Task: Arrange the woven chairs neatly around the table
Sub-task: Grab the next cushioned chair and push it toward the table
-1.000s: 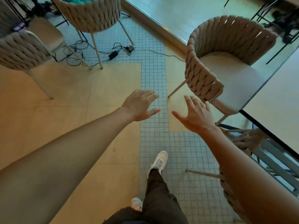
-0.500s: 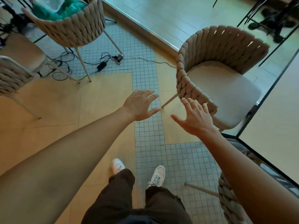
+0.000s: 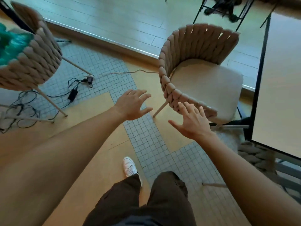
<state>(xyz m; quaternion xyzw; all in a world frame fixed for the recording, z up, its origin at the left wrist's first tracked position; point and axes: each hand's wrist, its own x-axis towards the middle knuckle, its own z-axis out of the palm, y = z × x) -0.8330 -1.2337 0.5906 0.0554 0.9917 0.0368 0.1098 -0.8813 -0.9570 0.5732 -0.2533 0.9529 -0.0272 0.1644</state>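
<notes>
A: Hands?

B: Both out in front, fingers spread, holding nothing. Left hand [image 3: 132, 106] is palm down over the floor, clear of everything. Right hand [image 3: 193, 123] is spread too, fingertips [image 3: 187, 106] right at the near woven rim of the chair. Can't tell if they touch it or just overlap it in view.

A: Which chair?

B: Woven chair [image 3: 197, 70], beige cushion seat, just ahead of the right hand and slightly to its right. Upright, open side turned twd the table [image 3: 280, 82], which sits right of the right hand. Seat's front edge is next to the table's dark edge. One leg [image 3: 160, 108] shows betw the two hands, foot on the floor.

A: Other chairs?

B: A second woven chair [image 3: 31, 61] well left of the left hand & farther away, something teal [image 3: 11, 44] on its seat, blurred. A third chair's woven back [image 3: 259, 155] shows below the table corner, behind the right forearm, mostly hidden.

A: Floor?

B: Cables and a power adapter [image 3: 72, 94] left of the left hand, under and beside the second chair. One white shoe [image 3: 129, 166] below the hands, dark trousers.
</notes>
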